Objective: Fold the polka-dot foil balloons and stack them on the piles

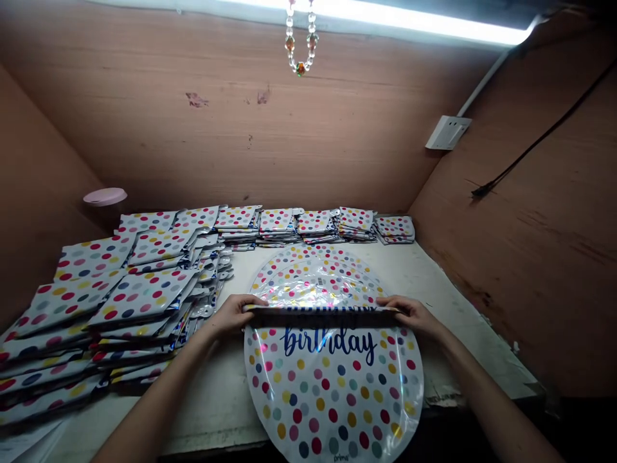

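A flat, uninflated foil balloon (332, 386), white with coloured dots and the blue word "birthday", lies in front of me and hangs over the table's near edge. Across its middle runs a raised straight fold that partly covers the lettering. My left hand (238, 313) pinches the left end of this fold, thumb and fingers closed. At the opposite end my right hand (414, 315) is closed on the fold in the same way. Beyond the fold, more shiny dotted foil (318, 273) lies on the table; whether it is a separate balloon I cannot tell.
Folded dotted balloons are piled in several stacks (144, 299) on the left, with a row of smaller stacks (315, 222) along the back wall. A pink round lid (105, 196) is at the left wall. Overhead hang a lamp (409, 16) and beads (300, 67); a cable (544, 138) hangs right.
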Tool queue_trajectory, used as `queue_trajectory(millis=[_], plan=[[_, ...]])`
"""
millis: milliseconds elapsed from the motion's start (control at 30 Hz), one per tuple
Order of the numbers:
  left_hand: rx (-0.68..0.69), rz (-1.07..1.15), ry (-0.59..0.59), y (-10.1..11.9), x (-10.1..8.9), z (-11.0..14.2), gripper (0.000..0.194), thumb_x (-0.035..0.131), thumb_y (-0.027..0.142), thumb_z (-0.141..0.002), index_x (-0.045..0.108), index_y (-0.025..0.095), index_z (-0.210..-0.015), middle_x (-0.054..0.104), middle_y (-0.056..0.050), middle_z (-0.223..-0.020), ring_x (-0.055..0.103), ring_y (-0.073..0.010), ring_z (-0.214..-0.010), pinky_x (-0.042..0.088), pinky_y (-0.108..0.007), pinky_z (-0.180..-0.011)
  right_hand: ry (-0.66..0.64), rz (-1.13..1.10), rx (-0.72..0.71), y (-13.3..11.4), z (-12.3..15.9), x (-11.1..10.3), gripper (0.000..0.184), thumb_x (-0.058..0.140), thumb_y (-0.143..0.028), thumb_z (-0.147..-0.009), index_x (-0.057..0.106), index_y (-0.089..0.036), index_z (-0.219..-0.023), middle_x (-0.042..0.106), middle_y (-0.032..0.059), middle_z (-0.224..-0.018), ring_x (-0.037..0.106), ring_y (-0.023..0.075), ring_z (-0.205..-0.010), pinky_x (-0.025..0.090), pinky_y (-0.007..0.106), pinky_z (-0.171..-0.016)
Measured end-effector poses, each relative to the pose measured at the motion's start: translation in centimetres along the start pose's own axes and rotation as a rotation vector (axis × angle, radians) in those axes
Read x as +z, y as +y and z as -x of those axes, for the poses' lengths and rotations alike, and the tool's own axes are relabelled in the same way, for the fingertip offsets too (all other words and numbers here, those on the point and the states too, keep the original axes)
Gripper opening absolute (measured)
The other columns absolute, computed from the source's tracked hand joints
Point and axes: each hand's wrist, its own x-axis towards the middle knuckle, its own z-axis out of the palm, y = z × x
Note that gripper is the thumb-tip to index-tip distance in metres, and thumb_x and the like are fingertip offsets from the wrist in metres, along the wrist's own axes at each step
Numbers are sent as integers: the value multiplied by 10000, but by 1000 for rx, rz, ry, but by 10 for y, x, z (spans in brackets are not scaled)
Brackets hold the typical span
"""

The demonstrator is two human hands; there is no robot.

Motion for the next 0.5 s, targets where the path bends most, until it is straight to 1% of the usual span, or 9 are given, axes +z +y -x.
queue_trajectory(millis=[67, 133, 200, 267, 333, 400, 433, 467, 500], plan=[[-79, -56, 60, 6, -2, -9, 290, 435, 381, -868, 627, 181, -950, 699, -26, -965, 647, -198, -903, 509, -262, -793, 83, 78, 49, 5, -10, -4, 319, 430, -453, -854, 602, -188, -900, 683, 78, -940, 639, 220, -898, 511, 352, -808], [-164, -166, 171, 10, -2, -26, 326, 346, 415, -924, 578, 192, -971, 688, -27, -944, 642, -184, -872, 495, -240, -748, 186, 159, 99, 11, -26, -4, 345, 324, -463, -897, 547, -200, -888, 645, 42, -813, 611, 192, -764, 508, 323, -720], [-245, -264, 271, 13, 0, -49, 315, 299, 390, -949, 537, 196, -1020, 681, -46, -920, 642, -193, -862, 479, -246, -733, 256, 222, 147, 17, -49, -1, 335, 271, -433, -929, 518, -206, -914, 616, 29, -775, 586, 185, -732, 493, 321, -709], [-318, -327, 330, 14, 1, -74, 306, 282, 349, -956, 512, 185, -1074, 675, -84, -877, 647, -228, -856, 471, -284, -726, 299, 293, 218, 21, -74, 1, 314, 257, -380, -956, 518, -205, -952, 619, 38, -797, 585, 190, -764, 483, 329, -737], [-389, -392, 366, 17, 3, -95, 307, 303, 310, -944, 514, 154, -1104, 669, -137, -865, 650, -282, -874, 475, -348, -733, 307, 367, 304, 23, -98, 3, 296, 282, -327, -973, 545, -191, -974, 636, 63, -859, 595, 198, -828, 481, 346, -777], [-441, -446, 406, 27, 11, -107, 329, 330, 280, -925, 518, 114, -1139, 652, -205, -958, 627, -344, -973, 470, -439, -781, 279, 435, 387, 24, -117, 3, 252, 381, -319, -972, 576, -170, -1027, 638, 77, -980, 602, 194, -897, 494, 366, -807], [-438, -477, 430, 35, 20, -110, 351, 348, 275, -917, 508, 104, -1178, 627, -233, -1051, 586, -369, -1066, 450, -489, -834, 256, 465, 421, 24, -125, 2, 241, 446, -328, -958, 580, -164, -1071, 626, 78, -1048, 603, 191, -925, 503, 377, -818], [-389, -520, 441, 44, 32, -111, 385, 372, 282, -909, 486, 103, -1230, 582, -249, -1162, 516, -384, -1171, 410, -532, -902, 230, 494, 448, 23, -131, 0, 262, 503, -338, -939, 573, -163, -1120, 608, 77, -1110, 603, 190, -951, 512, 389, -826], [-291, -573, 418, 54, 47, -111, 436, 410, 301, -896, 456, 117, -1288, 520, -243, -1275, 427, -385, -1264, 354, -555, -974, 206, 522, 467, 21, -135, -3, 302, 544, -347, -920, 560, -167, -1162, 587, 75, -1160, 600, 191, -975, 517, 398, -833]])
